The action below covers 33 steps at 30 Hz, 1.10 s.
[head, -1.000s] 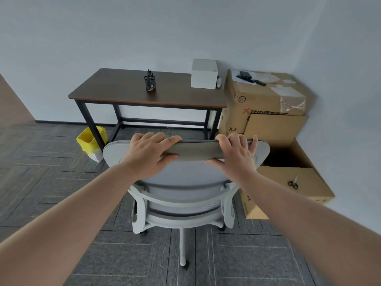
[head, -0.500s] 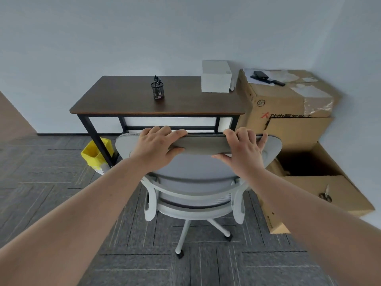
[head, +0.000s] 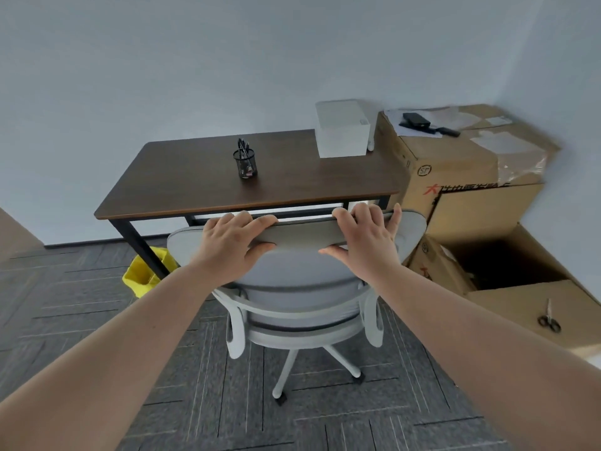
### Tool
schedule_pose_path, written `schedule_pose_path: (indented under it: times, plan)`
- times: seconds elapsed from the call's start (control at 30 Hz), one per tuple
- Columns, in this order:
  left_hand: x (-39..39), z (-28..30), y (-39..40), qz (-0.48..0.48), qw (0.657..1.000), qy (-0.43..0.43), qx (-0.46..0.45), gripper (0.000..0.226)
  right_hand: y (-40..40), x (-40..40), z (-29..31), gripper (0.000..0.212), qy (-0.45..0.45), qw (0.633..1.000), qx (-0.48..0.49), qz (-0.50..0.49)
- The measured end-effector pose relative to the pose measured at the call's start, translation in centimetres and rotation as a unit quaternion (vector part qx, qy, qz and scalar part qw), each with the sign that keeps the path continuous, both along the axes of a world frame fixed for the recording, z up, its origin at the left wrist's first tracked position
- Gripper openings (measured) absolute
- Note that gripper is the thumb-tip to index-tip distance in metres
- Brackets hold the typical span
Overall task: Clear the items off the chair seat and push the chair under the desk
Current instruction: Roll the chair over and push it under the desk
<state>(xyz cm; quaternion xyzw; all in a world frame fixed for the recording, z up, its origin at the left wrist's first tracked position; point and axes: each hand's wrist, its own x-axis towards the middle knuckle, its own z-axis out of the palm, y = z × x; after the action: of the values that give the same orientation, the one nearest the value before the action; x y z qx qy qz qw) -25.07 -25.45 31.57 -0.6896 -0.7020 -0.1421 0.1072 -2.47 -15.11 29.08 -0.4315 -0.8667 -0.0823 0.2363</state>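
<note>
A light grey office chair with white arms and a wheeled base stands in front of me, its back toward me. My left hand grips the left part of the backrest's top edge, and my right hand grips the right part. The backrest's top edge overlaps the front edge of the dark wooden desk, which has black metal legs. The backrest hides the chair seat. On the desk stand a black mesh pen cup and a white box.
Stacked cardboard boxes fill the right corner, with a dark device on top. An open box stands close to the chair's right side; scissors lie on its flap. A yellow bin sits by the desk's left leg. Grey carpet tiles cover the floor.
The chair has rolled forward toward the desk with both hands on its backrest. The desk and boxes now appear closer, and the backrest's top has reached the desk's front edge.
</note>
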Motion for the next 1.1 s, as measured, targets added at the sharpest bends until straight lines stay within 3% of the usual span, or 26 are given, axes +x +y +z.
schedule_pose_path:
  times: [0.27,0.63,1.1]
  plan:
    - [-5.6,1.5,3.6,0.021,0.995,0.006,-0.093,0.049,2.9,-5.8,1.1,0.068,-0.016,0.999,-0.040,-0.014]
    - [-7.4,0.1,5.8,-0.075,0.995,0.056,0.023,0.047,4.5,-6.2,1.5,0.067,-0.038,0.996,-0.068,-0.042]
    - [-5.9,0.4,4.4,-0.061,0.997,0.045,0.002,0.050,3.7,-4.3,3.5,0.063,-0.096,0.983,-0.155,0.007]
